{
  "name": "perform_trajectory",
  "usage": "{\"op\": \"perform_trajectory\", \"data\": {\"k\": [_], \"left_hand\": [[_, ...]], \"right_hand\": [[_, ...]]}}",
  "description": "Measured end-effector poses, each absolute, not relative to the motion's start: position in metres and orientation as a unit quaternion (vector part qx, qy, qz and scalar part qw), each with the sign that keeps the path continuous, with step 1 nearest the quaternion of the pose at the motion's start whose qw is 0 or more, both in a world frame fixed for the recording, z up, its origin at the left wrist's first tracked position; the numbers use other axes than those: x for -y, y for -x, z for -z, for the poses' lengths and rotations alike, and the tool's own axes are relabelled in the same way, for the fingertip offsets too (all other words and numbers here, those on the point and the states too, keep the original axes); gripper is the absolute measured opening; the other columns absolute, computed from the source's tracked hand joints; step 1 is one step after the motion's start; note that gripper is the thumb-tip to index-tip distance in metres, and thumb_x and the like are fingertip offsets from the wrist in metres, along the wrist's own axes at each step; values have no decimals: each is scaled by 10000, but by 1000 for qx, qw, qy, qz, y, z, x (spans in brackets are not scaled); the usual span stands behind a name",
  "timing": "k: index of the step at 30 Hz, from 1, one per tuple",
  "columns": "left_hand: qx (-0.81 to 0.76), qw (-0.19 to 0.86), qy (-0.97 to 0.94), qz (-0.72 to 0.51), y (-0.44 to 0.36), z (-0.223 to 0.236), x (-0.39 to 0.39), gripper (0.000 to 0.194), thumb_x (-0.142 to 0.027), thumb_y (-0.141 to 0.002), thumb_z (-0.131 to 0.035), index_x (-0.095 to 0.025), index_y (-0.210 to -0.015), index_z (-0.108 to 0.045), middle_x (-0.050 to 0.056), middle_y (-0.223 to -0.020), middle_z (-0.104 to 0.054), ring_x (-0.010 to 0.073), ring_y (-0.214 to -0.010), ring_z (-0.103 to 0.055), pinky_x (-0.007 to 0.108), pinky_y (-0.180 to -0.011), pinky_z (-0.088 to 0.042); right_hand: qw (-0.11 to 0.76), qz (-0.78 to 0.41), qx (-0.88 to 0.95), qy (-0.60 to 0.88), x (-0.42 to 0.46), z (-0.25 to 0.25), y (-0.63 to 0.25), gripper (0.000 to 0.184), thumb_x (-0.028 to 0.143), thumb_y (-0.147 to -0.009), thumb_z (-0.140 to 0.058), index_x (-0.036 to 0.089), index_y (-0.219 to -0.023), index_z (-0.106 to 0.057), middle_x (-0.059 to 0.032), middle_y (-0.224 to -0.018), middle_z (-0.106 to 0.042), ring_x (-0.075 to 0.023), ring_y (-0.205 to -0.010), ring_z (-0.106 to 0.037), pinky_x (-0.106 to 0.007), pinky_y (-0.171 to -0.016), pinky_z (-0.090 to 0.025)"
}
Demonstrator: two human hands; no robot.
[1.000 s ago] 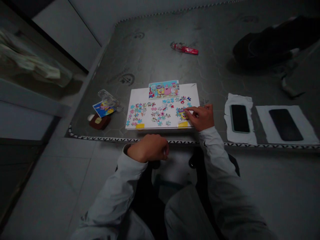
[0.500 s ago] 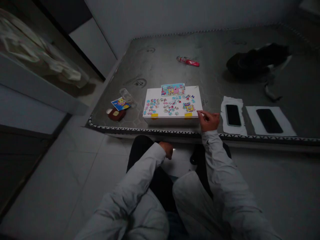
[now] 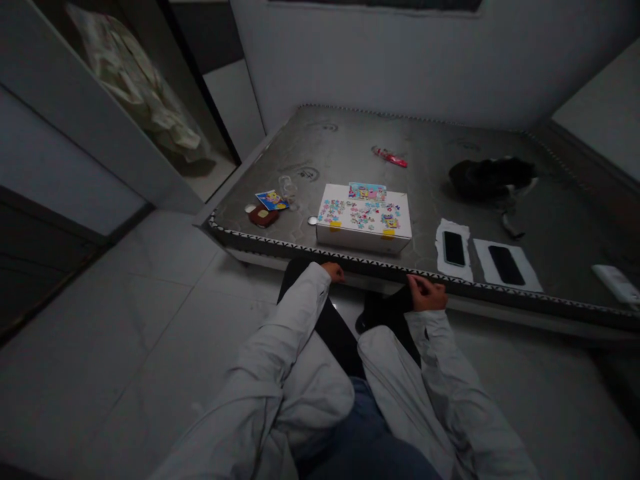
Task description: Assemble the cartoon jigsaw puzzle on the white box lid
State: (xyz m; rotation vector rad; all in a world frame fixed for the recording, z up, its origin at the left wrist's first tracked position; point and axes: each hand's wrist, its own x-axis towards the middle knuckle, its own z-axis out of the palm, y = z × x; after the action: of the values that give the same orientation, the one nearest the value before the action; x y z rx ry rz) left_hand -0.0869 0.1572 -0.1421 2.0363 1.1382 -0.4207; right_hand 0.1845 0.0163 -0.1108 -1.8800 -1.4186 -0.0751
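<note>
A white box (image 3: pixel 363 240) stands near the front edge of a grey mattress. Spread over its top are several loose jigsaw puzzle pieces (image 3: pixel 363 218), a small partly joined puzzle section (image 3: pixel 390 221) at the right and a cartoon picture card (image 3: pixel 367 192) along the back. My right hand (image 3: pixel 428 294) is just in front of the mattress edge, below the box's right corner, thumb and fingers pinched together; anything between them is too small to make out. Over my left knee, my left hand (image 3: pixel 333 271) hangs with curled fingers and nothing visible in it.
Two phones (image 3: pixel 454 248) lie on white sheets at the right. Left of the box are a brown case (image 3: pixel 263 215), a cartoon packet (image 3: pixel 273 200) and clear plastic (image 3: pixel 287 185). Behind are a red item (image 3: pixel 390 157) and a black bag-like object (image 3: pixel 493 178). The mattress edge (image 3: pixel 350 259) runs before my knees.
My right hand has drawn back from the box's front right corner to below the mattress edge. My left hand stays low by the knee. The view has tilted up.
</note>
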Motion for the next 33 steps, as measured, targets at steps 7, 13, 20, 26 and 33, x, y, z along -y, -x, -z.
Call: {"op": "perform_trajectory", "data": {"k": [7, 13, 20, 26, 33], "left_hand": [[-461, 374, -787, 165, 89, 144, -153, 364, -375, -948, -609, -167, -1247, -602, 94, -1255, -617, 233, -1084, -627, 435, -909, -557], [-474, 370, -779, 175, 95, 149, -156, 366, -375, -946, -612, -169, -1248, -601, 94, -1257, -615, 234, -1090, -625, 436, -912, -555], [-470, 385, -774, 177, 102, 163, -164, 363, -379, -948, -608, -165, -1241, -605, 93, -1249, -620, 234, -1083, -628, 435, -909, -556], [-466, 400, -771, 167, 105, 168, -166, 362, -378, -951, -604, -163, -1243, -603, 95, -1246, -621, 228, -1073, -630, 434, -904, -559], [-466, 402, -767, 181, 120, 177, -166, 365, -379, -950, -604, -160, -1243, -603, 95, -1245, -621, 230, -1073, -630, 436, -904, -558]], "right_hand": [[378, 20, 596, 708, -18, 103, -159, 379, 496, -906, -551, 212, -918, -800, -32, -559, -619, -192, -642, -500, -314, -699, -428], [378, 2, 619, 688, -23, 92, -145, 325, 453, -913, -558, 229, -919, -793, -19, -587, -633, -163, -606, -501, -304, -700, -402], [377, -2, 627, 682, -25, 86, -146, 308, 450, -906, -588, 222, -921, -794, -28, -614, -660, -163, -625, -520, -299, -702, -404], [368, 3, 620, 693, -21, 83, -152, 320, 457, -912, -570, 231, -934, -795, -31, -605, -652, -169, -608, -511, -303, -686, -419], [352, 6, 628, 694, -15, 91, -165, 311, 445, -906, -590, 221, -928, -804, -31, -576, -633, -166, -590, -522, -310, -674, -423]]}}
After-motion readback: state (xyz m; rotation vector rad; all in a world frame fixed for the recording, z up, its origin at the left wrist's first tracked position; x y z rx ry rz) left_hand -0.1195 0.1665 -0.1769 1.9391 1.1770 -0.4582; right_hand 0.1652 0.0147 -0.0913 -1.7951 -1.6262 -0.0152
